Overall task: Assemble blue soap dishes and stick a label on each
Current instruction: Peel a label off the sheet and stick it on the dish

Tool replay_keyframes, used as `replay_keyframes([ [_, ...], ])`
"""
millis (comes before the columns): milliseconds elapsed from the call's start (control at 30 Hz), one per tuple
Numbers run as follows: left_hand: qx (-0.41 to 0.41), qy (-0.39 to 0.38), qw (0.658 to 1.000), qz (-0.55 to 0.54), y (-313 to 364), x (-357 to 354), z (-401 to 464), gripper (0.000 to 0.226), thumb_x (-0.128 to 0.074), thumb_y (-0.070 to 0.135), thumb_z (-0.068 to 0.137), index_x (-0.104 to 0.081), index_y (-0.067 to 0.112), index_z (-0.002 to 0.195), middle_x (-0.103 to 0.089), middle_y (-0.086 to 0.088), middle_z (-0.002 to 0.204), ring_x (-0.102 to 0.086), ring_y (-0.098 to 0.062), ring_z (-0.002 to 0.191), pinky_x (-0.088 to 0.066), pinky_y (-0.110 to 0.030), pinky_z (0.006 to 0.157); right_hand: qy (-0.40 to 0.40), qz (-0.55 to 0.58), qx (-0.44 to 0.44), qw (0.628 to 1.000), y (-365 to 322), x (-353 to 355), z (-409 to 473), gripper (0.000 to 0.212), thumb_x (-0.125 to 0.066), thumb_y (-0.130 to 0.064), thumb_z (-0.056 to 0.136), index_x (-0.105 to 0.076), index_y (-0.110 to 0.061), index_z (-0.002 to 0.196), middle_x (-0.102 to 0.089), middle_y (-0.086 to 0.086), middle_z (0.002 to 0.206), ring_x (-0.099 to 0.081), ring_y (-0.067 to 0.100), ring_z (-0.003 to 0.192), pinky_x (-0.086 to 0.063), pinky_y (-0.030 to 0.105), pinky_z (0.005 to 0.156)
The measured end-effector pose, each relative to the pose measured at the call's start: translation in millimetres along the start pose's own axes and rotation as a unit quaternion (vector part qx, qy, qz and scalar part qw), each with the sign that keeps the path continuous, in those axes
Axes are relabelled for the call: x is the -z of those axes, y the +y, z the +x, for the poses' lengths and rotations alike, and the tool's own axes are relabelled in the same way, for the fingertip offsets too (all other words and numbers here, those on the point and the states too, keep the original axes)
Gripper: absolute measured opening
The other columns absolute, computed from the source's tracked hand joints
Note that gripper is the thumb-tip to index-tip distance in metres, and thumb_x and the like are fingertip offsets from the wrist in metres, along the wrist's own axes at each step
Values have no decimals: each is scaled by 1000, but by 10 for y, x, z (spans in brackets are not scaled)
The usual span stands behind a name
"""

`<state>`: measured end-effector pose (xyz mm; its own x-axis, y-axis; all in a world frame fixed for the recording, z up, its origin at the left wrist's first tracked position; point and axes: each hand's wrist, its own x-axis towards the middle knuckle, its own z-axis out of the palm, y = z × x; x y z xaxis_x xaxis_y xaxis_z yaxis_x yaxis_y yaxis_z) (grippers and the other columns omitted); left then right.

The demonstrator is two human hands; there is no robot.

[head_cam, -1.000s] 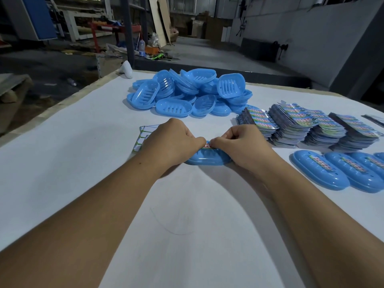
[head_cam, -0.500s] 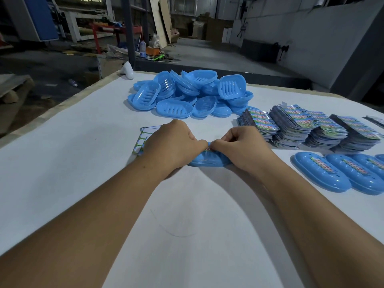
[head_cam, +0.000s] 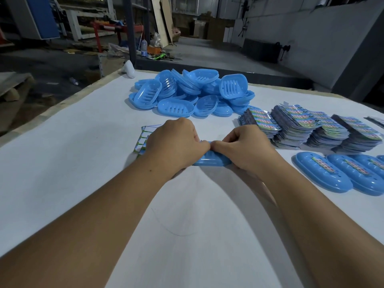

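Left hand: the left hand is curled down over the left end of a blue soap dish, fingers closed on it, thumb tip meeting the other hand's thumb at the dish's top middle
Right hand: the right hand is closed over the dish's right end, knuckles up, fingers folded against its top
Soap dish in hand: it lies on the tabletop between the two hands, only its near rim and side showing; whether a label sits under the thumbs cannot be told
Loose parts: a pile of blue dish parts sits farther back on the tabletop, slotted trays facing several ways, some leaning on others
Label stacks: stacks of printed label sheets stand in a row to the right of the hands, just behind the finished row
Finished dishes: labelled soap dishes lie side by side at the right edge, each with a colourful strip along its top
Used sheet: a backing sheet with green-edged blank strips lies partly under the left hand
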<state>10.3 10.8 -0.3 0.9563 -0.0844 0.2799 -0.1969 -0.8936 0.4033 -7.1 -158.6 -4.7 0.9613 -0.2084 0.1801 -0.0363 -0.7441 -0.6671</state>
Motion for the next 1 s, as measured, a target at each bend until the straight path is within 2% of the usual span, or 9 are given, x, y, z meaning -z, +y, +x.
replay_keyframes([
  [133,-11,24,1000,11,-18,-13,1,42,-70,61,78,-64,19,77,-64,2,75,-58,-17,70,-41,-26,56,-14,21,-14,1000,17,21,-4,49,-83,-61,65,-61,-24,89,-70,-1,86,-66,20,77,-55,36,67],
  [267,35,-6,998,-44,-75,-12,9,44,-70,66,76,-50,26,80,-53,14,77,-50,-3,70,-34,-25,53,-10,34,11,999,54,-8,8,41,-80,-57,73,-64,-26,94,-57,-7,75,-52,10,63,-37,28,57],
  [367,73,0,991,-110,-122,-1,55,32,-62,59,83,-53,28,82,-59,14,79,-58,-8,77,-42,-29,60,9,101,32,994,74,12,14,30,-75,-50,80,-68,-26,96,-59,-10,78,-53,7,64,-45,30,63],
  [500,80,58,988,-116,-140,64,94,25,-53,50,90,-52,28,80,-57,13,75,-52,-6,69,-35,-27,55,-117,91,89,985,42,44,-101,71,-77,-63,61,-60,-43,127,-60,-22,121,-56,-5,110,-51,15,77],
  [567,72,78,988,-111,-142,50,102,26,-52,50,92,-50,27,79,-56,14,73,-50,-5,67,-35,-28,56,-147,32,119,981,21,18,-155,82,-84,-54,63,-54,-41,138,-59,-17,129,-57,-5,114,-51,20,92],
  [633,63,91,988,-112,-149,31,96,26,-53,50,93,-50,28,79,-54,16,72,-49,-4,65,-37,-31,60,-125,-24,138,982,-22,20,-206,78,-85,-49,69,-54,-37,139,-62,-14,125,-60,3,112,-48,25,100],
  [767,48,109,987,-108,-156,26,88,26,-56,52,93,-51,30,81,-53,16,71,-51,-9,65,-40,-32,63,-38,-139,118,982,-40,192,-340,75,-67,-72,70,-54,-37,135,-59,-7,125,-49,20,118,-41,34,98],
  [900,34,107,988,-110,-158,31,70,25,-56,53,94,-54,30,86,-59,10,76,-48,-8,65,-38,-31,60,32,-207,21,978,113,461,-462,72,-61,-72,77,-51,-30,134,-53,2,131,-43,28,123,-35,39,103],
  [1000,25,97,988,-118,-159,18,55,27,-56,55,92,-53,30,82,-63,9,76,-56,-17,69,-43,-35,64,46,-224,-65,971,320,617,-582,69,-62,-70,79,-50,-25,130,-51,7,131,-43,31,125,-38,42,103],
])
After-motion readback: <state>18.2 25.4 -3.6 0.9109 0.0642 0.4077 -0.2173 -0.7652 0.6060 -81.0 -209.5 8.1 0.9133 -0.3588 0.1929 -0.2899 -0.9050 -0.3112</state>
